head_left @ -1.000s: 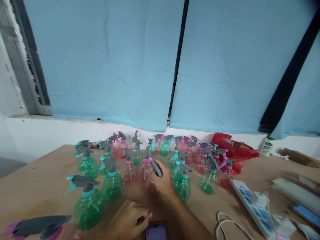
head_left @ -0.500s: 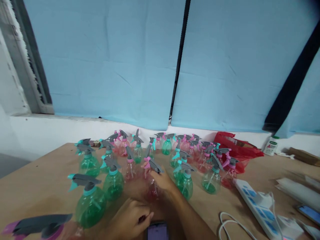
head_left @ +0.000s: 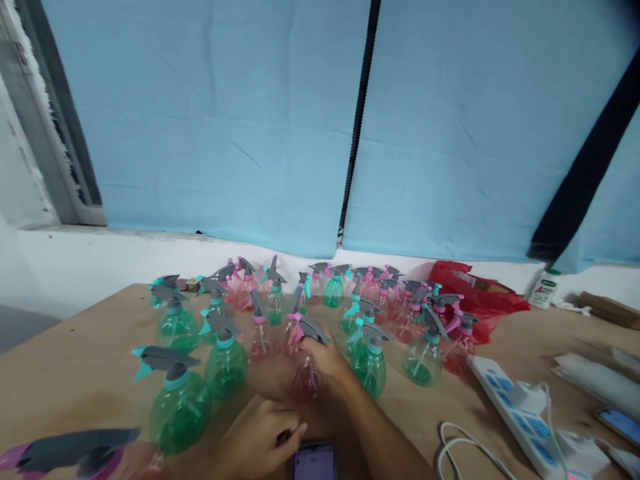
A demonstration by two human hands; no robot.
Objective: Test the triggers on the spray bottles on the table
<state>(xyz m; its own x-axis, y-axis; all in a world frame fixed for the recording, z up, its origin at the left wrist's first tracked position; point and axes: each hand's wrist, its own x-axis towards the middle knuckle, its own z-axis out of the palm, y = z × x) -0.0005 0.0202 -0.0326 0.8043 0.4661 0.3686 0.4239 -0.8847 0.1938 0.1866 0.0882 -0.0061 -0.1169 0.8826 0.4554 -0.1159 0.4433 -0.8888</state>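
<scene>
My right hand [head_left: 324,353] is closed around the neck of a pink spray bottle [head_left: 306,381], upright at the middle of the table, its grey trigger head pointing up left. My left hand [head_left: 267,433] rests low in front of it, fingers curled in with a dark gap by the thumb. Whether anything is inside is hidden. Left of it stand a green spray bottle [head_left: 181,412] and another green spray bottle [head_left: 226,367]. At the bottom left corner is a pink-and-grey spray head [head_left: 75,453], its bottle partly hidden. Beside my right wrist is a green spray bottle [head_left: 369,370].
Several more green and pink spray bottles crowd the back of the table [head_left: 60,373]. At right lie a red plastic bag [head_left: 480,300], a white power strip [head_left: 515,413] with cables, a white bottle [head_left: 545,290] and a phone [head_left: 620,427]. Another phone [head_left: 314,463] lies in front.
Little differs. My right hand keeps its grip on the pink spray bottle, which shows slightly more clearly now. My left hand stays curled in nearly the same place.
</scene>
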